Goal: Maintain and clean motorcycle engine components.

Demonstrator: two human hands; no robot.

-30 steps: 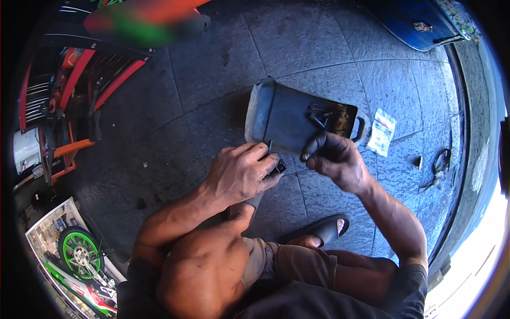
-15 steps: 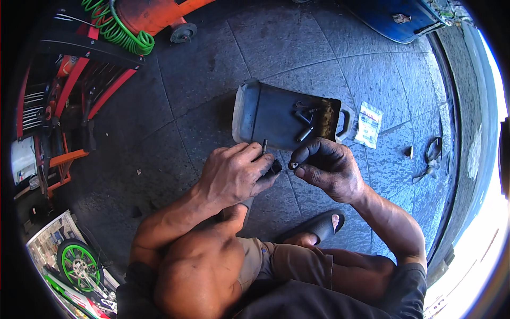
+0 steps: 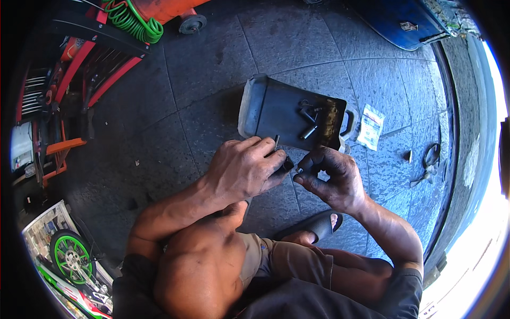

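Observation:
My left hand [image 3: 241, 167], palm turned down, is closed on a small black cylindrical part [image 3: 287, 164]. A thin metal pin [image 3: 277, 140] sticks up between its fingers. Just to the right, my right hand [image 3: 340, 181] pinches a small shiny metal piece [image 3: 299, 171] between thumb and forefinger, close to the end of the black part but apart from it. Dark grime covers the right fingers. Beyond both hands lies a cut-open black plastic jug [image 3: 268, 111] used as a tray, with a metal tube [image 3: 308, 132] and other small dark parts inside.
Right of the jug are a white packet [image 3: 371, 127] and a black strap-like item [image 3: 430, 159] on the tiled floor. A red tool rack [image 3: 71, 74] with a green coiled hose [image 3: 135, 24] stands at left. My sandalled foot [image 3: 319, 226] is below the right hand.
The whole view has shifted slightly, so the jug appears a little farther right. The black part and the small metal piece have come closer together. Both hands keep their grips.

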